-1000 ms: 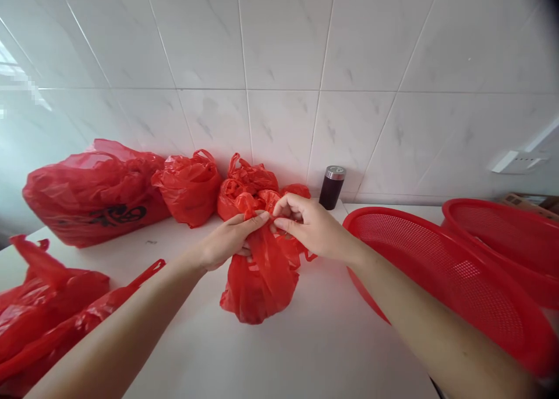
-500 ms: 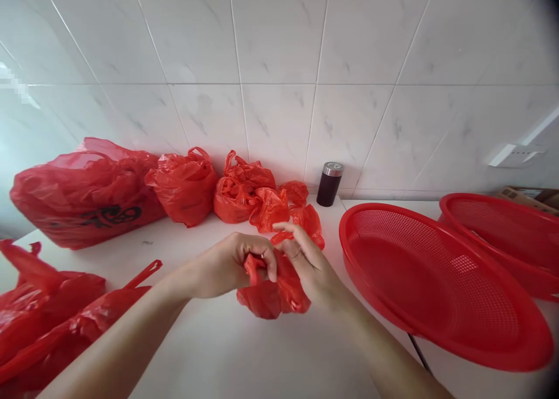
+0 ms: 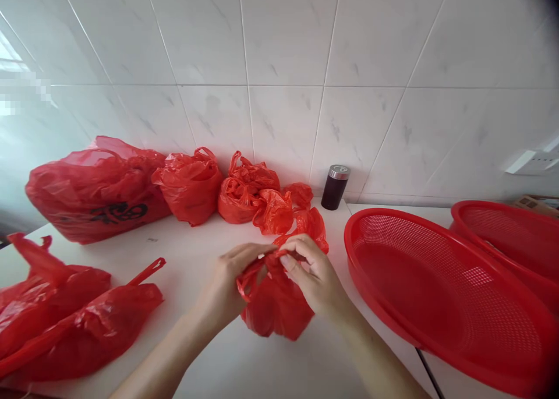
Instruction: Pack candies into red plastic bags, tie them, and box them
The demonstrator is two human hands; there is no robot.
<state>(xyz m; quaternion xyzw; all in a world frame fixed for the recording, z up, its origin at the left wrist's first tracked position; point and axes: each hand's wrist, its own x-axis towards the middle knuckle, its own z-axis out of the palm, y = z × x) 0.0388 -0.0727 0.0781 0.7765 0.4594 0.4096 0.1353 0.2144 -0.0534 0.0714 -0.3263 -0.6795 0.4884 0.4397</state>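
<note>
A small red plastic bag [image 3: 277,309] hangs from both hands over the white table [image 3: 196,352], its top gathered and twisted. My left hand [image 3: 233,279] is closed on the left side of the gathered top, by a loop of the bag; part of its fingers is hidden behind the plastic. On the right side, my right hand [image 3: 312,271] pinches the twisted neck between thumb and fingers. Just beyond the hands lies a crumpled red plastic bag [image 3: 312,227]. What the held bag contains cannot be made out.
Along the tiled wall stand a large red bag with black print [image 3: 98,192], a rounder red bag [image 3: 190,186], smaller red bags [image 3: 238,198] and a dark tumbler [image 3: 335,188]. Red baskets [image 3: 419,294] fill the right side. More red bags [image 3: 96,329] lie at the left front.
Both hands have closed in on the bag's top, the right fingers going from stretched out to pinching. The bag's body now hangs fuller below them. The view has shifted slightly left.
</note>
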